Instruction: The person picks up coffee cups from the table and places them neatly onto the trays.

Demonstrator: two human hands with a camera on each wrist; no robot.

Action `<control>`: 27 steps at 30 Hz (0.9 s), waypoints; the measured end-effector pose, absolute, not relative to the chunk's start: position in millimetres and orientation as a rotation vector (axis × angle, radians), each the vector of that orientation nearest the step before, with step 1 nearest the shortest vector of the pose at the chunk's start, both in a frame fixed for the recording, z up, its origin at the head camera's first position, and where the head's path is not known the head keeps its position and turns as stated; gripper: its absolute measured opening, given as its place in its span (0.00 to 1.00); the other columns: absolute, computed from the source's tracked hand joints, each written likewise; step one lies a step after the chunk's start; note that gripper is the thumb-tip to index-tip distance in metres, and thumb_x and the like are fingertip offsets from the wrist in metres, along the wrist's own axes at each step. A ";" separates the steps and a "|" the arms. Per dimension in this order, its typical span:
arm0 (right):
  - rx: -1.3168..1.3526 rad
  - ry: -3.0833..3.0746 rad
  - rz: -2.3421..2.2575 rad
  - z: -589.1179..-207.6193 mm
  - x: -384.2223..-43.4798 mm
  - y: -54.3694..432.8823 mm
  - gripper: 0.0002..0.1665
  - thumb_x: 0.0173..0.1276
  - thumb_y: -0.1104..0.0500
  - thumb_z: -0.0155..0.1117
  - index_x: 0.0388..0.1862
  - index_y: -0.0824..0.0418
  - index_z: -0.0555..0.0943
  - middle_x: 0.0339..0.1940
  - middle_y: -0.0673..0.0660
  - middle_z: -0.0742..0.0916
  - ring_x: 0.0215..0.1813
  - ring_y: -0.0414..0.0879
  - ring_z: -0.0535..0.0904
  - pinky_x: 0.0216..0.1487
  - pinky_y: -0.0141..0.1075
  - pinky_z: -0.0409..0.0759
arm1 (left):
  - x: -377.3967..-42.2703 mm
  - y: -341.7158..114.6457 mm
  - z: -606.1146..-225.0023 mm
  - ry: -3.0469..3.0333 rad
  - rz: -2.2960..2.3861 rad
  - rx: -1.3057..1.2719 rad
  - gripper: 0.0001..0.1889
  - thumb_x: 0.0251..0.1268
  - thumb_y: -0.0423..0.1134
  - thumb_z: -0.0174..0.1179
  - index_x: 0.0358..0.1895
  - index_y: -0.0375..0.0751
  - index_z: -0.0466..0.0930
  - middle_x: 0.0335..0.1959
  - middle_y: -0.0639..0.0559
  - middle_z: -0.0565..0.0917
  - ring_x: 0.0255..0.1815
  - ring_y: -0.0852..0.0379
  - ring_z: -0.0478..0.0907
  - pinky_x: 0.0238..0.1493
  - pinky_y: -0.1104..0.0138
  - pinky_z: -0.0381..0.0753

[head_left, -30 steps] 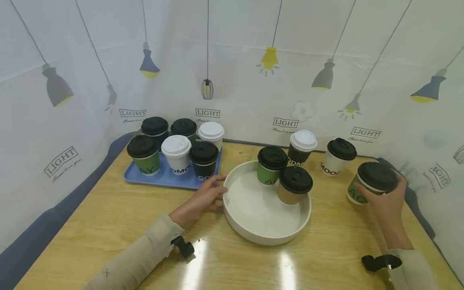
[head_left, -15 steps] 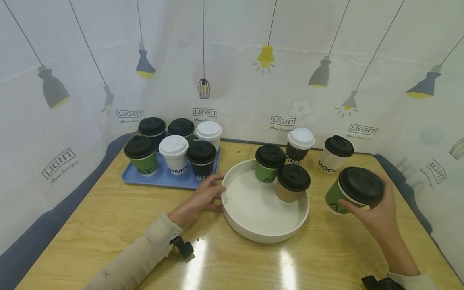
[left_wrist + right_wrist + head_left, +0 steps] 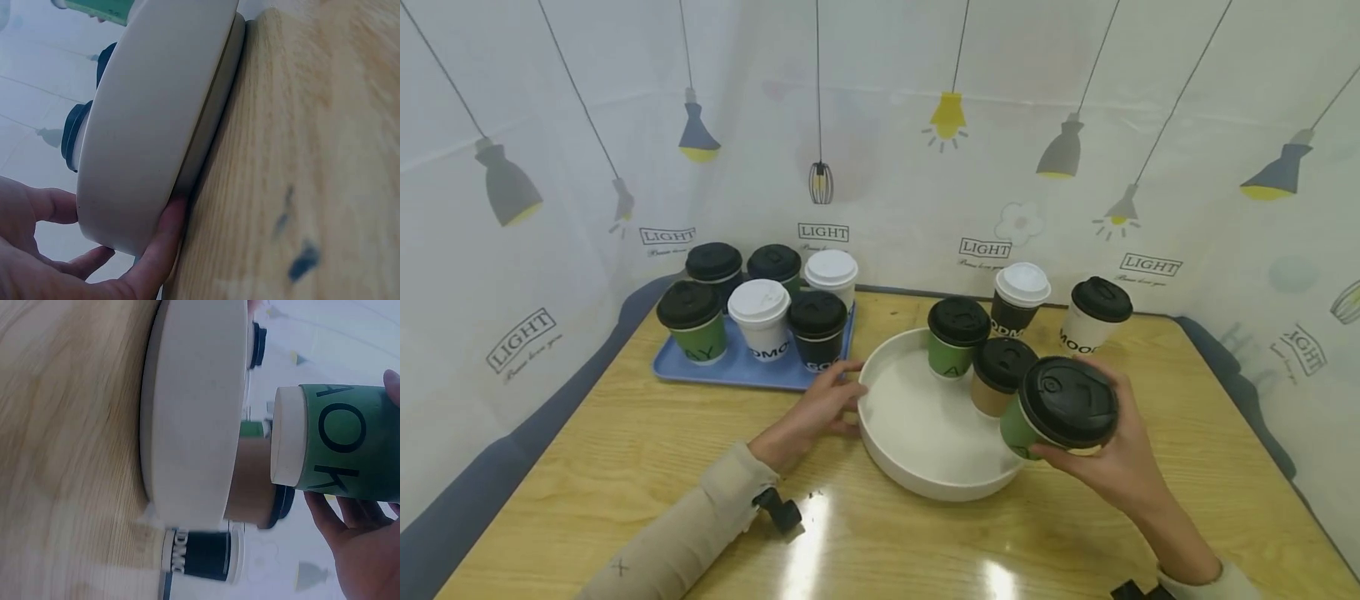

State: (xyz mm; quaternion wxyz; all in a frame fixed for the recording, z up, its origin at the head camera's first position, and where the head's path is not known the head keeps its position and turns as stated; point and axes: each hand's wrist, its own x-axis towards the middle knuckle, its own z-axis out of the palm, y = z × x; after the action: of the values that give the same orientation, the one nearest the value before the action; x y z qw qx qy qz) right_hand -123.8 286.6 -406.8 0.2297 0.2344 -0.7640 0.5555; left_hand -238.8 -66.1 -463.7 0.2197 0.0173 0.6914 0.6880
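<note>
My right hand (image 3: 1123, 467) grips a green paper coffee cup (image 3: 350, 437) with a black lid and dark lettering. It holds the cup tilted above the right rim of a round white tray (image 3: 917, 425). Inside that tray stand another green cup (image 3: 950, 354) and a tan cup (image 3: 988, 398), both black-lidded. My left hand (image 3: 816, 408) touches the tray's outer left wall. In the left wrist view, its fingers (image 3: 156, 250) lie spread against the wall, between rim and base. The held cup's far side is hidden.
On the left, a blue tray (image 3: 730, 372) carries several lidded cups, green, white and black. Behind the round tray stand a black cup with a white lid (image 3: 1022, 285) and a white cup with a black lid (image 3: 1101, 302). A printed curtain (image 3: 895, 192) borders the wooden table (image 3: 662, 450).
My right hand has lifted the green cup from the table's right side and carried it left to the round tray's rim. The left hand has stayed at the tray's wall.
</note>
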 end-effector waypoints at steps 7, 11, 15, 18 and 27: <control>0.630 -2.276 1.434 -402.2 -140.2 245.0 0.71 0.32 0.75 0.88 0.78 0.62 0.62 0.69 0.44 0.80 0.70 0.35 0.75 0.75 0.26 0.69 | -238.8 -67.4 -463.7 1.924 1.889 0.064 0.30 0.76 0.37 0.53 0.78 0.45 0.62 0.63 0.35 0.73 0.48 0.48 0.85 0.42 0.57 0.92; 0.663 -2.319 1.378 -403.7 -153.8 222.4 0.71 0.36 0.68 0.90 0.80 0.54 0.62 0.68 0.49 0.82 0.69 0.35 0.76 0.75 0.27 0.69 | -238.5 -66.2 -462.7 1.917 1.895 0.055 0.30 0.76 0.36 0.53 0.78 0.45 0.62 0.62 0.35 0.74 0.47 0.50 0.85 0.40 0.57 0.92; 0.659 -2.348 1.312 -407.2 -167.7 201.2 0.69 0.39 0.62 0.91 0.80 0.51 0.62 0.67 0.55 0.84 0.69 0.43 0.78 0.73 0.41 0.74 | -238.6 -65.8 -463.7 1.912 1.905 0.055 0.29 0.75 0.36 0.53 0.78 0.44 0.62 0.61 0.36 0.75 0.45 0.51 0.85 0.39 0.57 0.92; 0.651 -2.386 1.317 -408.6 -176.9 188.6 0.67 0.42 0.59 0.91 0.80 0.53 0.62 0.67 0.56 0.83 0.69 0.51 0.79 0.71 0.53 0.76 | -238.9 -65.7 -464.8 1.905 1.912 0.065 0.30 0.75 0.35 0.53 0.78 0.43 0.62 0.60 0.36 0.75 0.44 0.52 0.85 0.40 0.57 0.92; 0.571 -2.626 1.239 -406.5 -202.2 165.3 0.64 0.49 0.53 0.87 0.80 0.58 0.60 0.70 0.60 0.81 0.71 0.56 0.77 0.71 0.58 0.77 | -239.2 -65.7 -465.3 1.910 1.917 0.067 0.29 0.75 0.35 0.52 0.77 0.44 0.63 0.60 0.36 0.76 0.46 0.50 0.85 0.40 0.58 0.92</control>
State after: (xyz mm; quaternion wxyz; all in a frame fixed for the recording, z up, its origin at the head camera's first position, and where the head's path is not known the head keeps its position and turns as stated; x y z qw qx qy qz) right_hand -202.2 165.3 -406.5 0.0911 0.1920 -0.8837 0.4170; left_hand -239.2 -65.7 -465.3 0.2158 0.0243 0.6889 0.6915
